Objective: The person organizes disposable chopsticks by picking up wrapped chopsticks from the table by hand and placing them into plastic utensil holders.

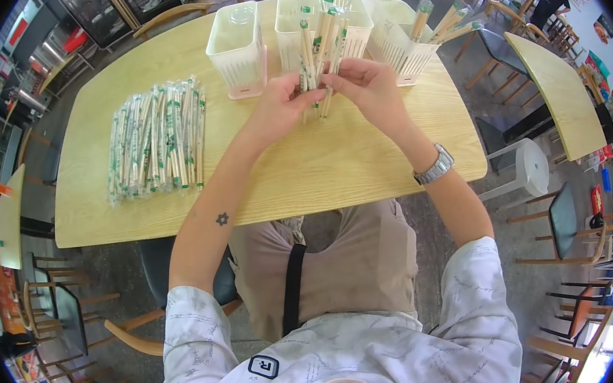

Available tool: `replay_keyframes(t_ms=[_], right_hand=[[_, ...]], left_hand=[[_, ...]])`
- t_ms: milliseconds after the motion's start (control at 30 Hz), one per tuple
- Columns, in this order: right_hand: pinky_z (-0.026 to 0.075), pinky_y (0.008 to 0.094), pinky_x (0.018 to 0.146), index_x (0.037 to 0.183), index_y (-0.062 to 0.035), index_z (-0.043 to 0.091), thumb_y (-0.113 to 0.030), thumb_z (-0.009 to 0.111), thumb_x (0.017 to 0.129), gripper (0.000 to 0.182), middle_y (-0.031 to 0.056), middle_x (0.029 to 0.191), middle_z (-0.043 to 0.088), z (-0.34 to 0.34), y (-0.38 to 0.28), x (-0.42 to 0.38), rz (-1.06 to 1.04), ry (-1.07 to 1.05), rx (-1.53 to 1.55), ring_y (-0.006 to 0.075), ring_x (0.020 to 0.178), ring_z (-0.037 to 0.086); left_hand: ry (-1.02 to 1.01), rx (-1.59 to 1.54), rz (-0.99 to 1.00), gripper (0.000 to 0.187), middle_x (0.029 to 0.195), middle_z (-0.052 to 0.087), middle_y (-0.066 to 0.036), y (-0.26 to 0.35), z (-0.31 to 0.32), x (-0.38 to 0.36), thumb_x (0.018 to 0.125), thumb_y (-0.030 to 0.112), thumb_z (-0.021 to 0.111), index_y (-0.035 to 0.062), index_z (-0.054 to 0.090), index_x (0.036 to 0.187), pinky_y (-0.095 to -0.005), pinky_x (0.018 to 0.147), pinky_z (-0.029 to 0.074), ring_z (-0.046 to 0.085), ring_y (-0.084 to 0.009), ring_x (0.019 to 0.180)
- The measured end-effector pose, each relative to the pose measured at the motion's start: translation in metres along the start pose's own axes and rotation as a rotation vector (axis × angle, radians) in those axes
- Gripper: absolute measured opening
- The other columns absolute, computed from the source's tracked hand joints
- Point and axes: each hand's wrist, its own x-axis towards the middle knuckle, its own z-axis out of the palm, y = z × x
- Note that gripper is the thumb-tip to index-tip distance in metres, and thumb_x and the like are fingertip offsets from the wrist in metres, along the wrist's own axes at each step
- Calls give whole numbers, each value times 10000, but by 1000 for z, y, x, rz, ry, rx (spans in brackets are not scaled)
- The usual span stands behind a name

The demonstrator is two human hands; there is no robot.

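Above the far side of the table, several wrapped chopsticks point(324, 42) with green-printed ends stand upright between my hands. My left hand point(286, 101) is closed round their lower part, thumb pointing inward. From the other side my right hand point(368, 87) pinches chopsticks of the same bunch, its fingertips close to my left thumb. Just behind the bunch stands a white slotted basket point(287, 31), partly hidden by it. Flat on the table to the left lies a big pile of wrapped chopsticks point(158, 140).
Another white basket point(238, 44) stands at the left of the row. The right-hand basket point(391, 41) has several wrapped chopsticks point(448, 24) leaning out of it. Chairs surround the wooden table point(308, 169), and a white stool point(527, 165) stands at the right.
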Motion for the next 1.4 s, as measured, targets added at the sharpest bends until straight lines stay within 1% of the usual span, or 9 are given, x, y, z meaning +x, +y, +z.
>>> replay_keyframes(t_ms=[200,300,467,567,767,867,1033,1233,1400], right_hand=[[548,252,833,1100,44,700,-118,694,914,247,89,991,730,0,-1,-2,41,0,24,111,910,680],[536,267,862,1121,36,690,-180,691,922,294,90,997,726,-8,-9,8,48,103,120,112,921,674],[516,313,957,1252,59,596,-197,627,971,382,137,1102,688,-16,-38,23,-32,156,213,205,1083,653],[517,310,955,1260,63,588,-198,636,967,395,143,1110,684,-19,-43,27,-62,160,217,214,1085,655],[526,305,951,1273,71,572,-190,657,956,419,157,1120,679,-24,-47,28,-25,193,239,222,1078,659],[549,303,921,1226,68,605,-186,667,947,382,151,1091,693,-21,-44,27,-10,211,234,209,1038,677],[575,311,888,1159,58,650,-174,679,934,325,130,1039,715,-13,-47,29,-12,215,203,193,987,699],[555,326,916,1198,21,639,-205,646,955,332,127,1103,699,-18,-48,34,18,128,250,188,1030,678],[515,345,975,1288,13,575,-225,580,993,379,149,1150,688,-17,-55,38,-18,-66,528,198,1085,661]], left_hand=[[12,-26,18,248,989,716,-57,2,2,-1,933,57,640,-25,649,1167,-267,810,502,630,-100,902],[30,-28,35,228,1016,716,-69,-5,1,2,960,79,613,-27,641,1160,-271,833,507,642,-113,921],[-19,-105,-31,219,1046,711,-83,6,2,-1,1010,118,551,-22,604,1170,-288,878,509,661,-139,947],[-109,16,-10,240,1016,705,-77,6,-3,0,1018,131,541,-26,583,1195,-286,866,512,657,-142,926],[-30,-313,-11,264,954,681,-65,6,-1,1,1021,158,543,-41,583,1191,-279,833,512,636,-139,867],[-34,-158,-11,221,854,692,-51,7,2,0,1002,159,577,-45,663,1003,-265,750,509,634,-113,797],[-65,-49,10,188,821,674,-42,2,2,0,995,137,577,-30,658,966,-261,687,501,611,-102,735],[-81,-17,34,166,808,664,-43,3,4,-2,1001,127,562,-19,629,960,-263,675,498,606,-106,724],[-106,-60,34,175,814,665,-44,5,5,-3,1006,132,555,-23,624,962,-270,686,509,615,-111,731]])
